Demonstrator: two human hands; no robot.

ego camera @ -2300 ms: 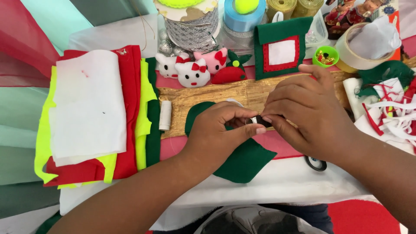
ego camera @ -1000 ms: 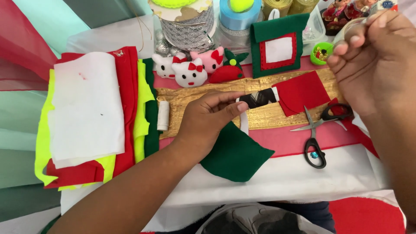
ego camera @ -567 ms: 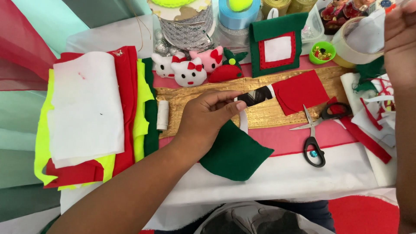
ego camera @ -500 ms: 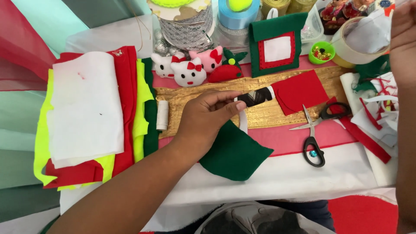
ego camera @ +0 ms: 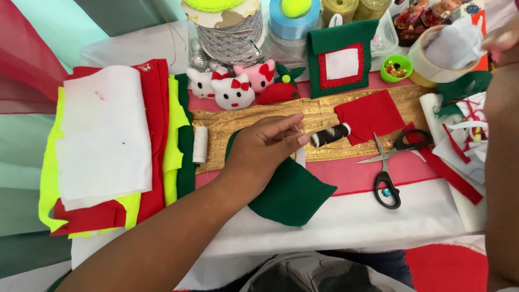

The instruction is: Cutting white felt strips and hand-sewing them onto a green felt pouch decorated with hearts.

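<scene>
My left hand (ego camera: 259, 154) lies on a dark green felt piece (ego camera: 294, 197) at the table's middle. Its thumb and forefinger are pinched on something thin like a needle (ego camera: 296, 128). A black thread spool (ego camera: 330, 135) lies just right of the fingertips on a gold fabric strip (ego camera: 243, 121). My right hand (ego camera: 503, 38) is raised at the top right edge, only partly in view. Its forearm runs down the right side. Whether it holds anything is not visible.
Black-handled scissors (ego camera: 386, 167) and a red felt square (ego camera: 370, 114) lie to the right. A stack of white, red, yellow and green felt (ego camera: 108, 140) is on the left, a white spool (ego camera: 200, 145) beside it. Small cat toys (ego camera: 232, 89), ribbon rolls and a tape roll (ego camera: 432, 59) line the back.
My right hand left the green felt and rose to the upper right, partly out of view. That uncovered the scissors, red square and black spool. My left hand stayed put.
</scene>
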